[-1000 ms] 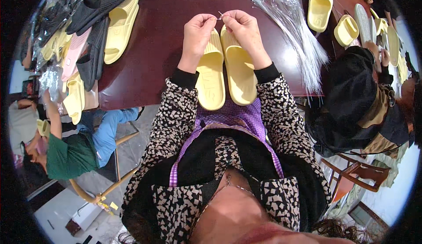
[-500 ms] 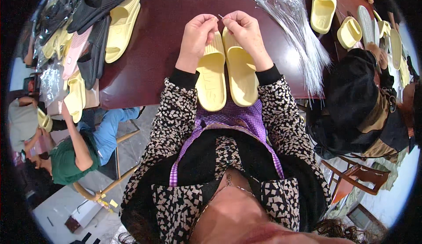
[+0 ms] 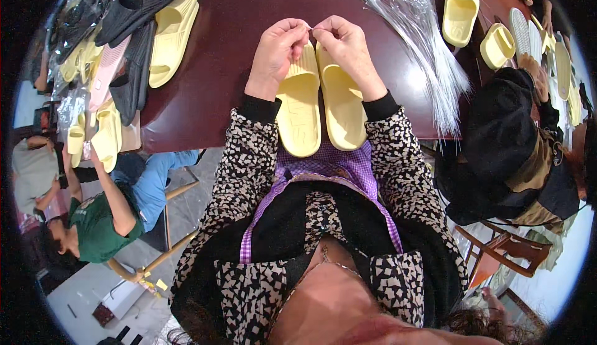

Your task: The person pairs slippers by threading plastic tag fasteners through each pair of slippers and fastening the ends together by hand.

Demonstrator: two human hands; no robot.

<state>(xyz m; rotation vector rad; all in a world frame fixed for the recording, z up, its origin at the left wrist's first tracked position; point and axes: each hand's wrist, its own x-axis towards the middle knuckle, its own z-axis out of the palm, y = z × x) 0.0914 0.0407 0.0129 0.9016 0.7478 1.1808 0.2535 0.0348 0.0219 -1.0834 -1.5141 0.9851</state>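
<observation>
Looking down from the head cam, I've got both hands up at the far end of a pair of pale yellow slippers point(image 3: 323, 99) lying side by side, soles down, on the dark red desk point(image 3: 242, 40). Their heel ends stick out over the near edge, just above my purple checked apron point(image 3: 339, 168). My left hand point(image 3: 273, 56) sits on the toe of the left slipper, my right hand point(image 3: 348, 50) on the right one, and the fingers point(image 3: 303, 29) of both are pressed together at the tips, pinching a thin clear strand point(image 3: 311, 27) between them. It's too fine for me to tell how it's attached.

Just right of my right hand there's a big loose bundle of clear plastic ties point(image 3: 416, 40) fanned across the desk. On the left, a heap of yellow, black and pink slippers point(image 3: 134, 40). A person in a black jacket point(image 3: 510, 146) sits to my right, with more yellow slippers point(image 3: 460, 12) near them.
</observation>
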